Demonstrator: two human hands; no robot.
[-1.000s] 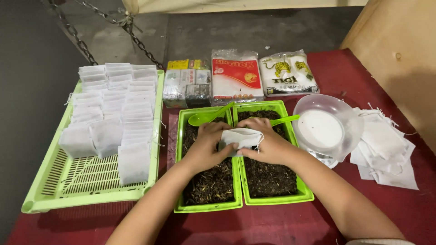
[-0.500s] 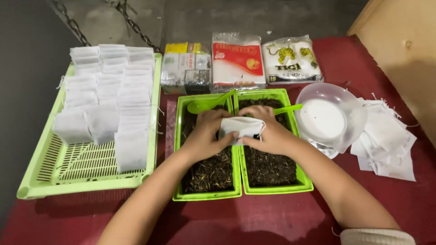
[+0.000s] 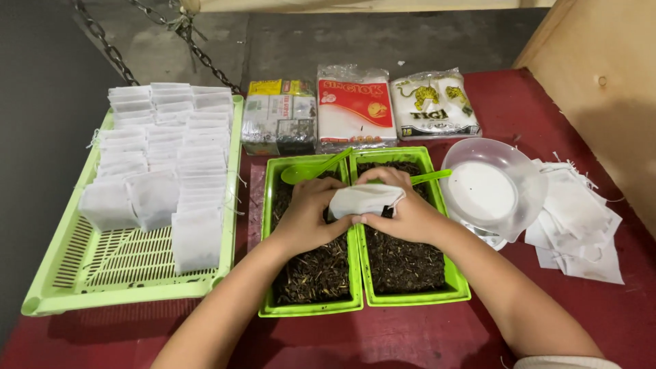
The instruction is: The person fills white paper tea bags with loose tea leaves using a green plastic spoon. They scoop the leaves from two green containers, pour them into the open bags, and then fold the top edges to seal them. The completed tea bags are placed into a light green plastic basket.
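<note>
Both hands are meeting over the seam between two small green tubs, and between them they are pinching one small white bag. The left hand is gripping its near end with curled fingers, while the right hand is folding over the far end, thumb underneath. The bag is bulging a little, so it is probably filled already, though its mouth is hidden behind the fingers and I cannot tell whether it is closed.

Under the hands, the left tub and the right tub are both holding dark, shredded dry leaf. A green spoon is lying across the top of the left tub and another green spoon is poking out past the right hand.

To the left, a pale green slotted tray is carrying rows of finished white packets, filling roughly its far two thirds; the near part is bare. To the right, a loose heap of flat empty bags is waiting beside a clear bowl, so plenty is left. Three sealed packages are standing behind.
</note>
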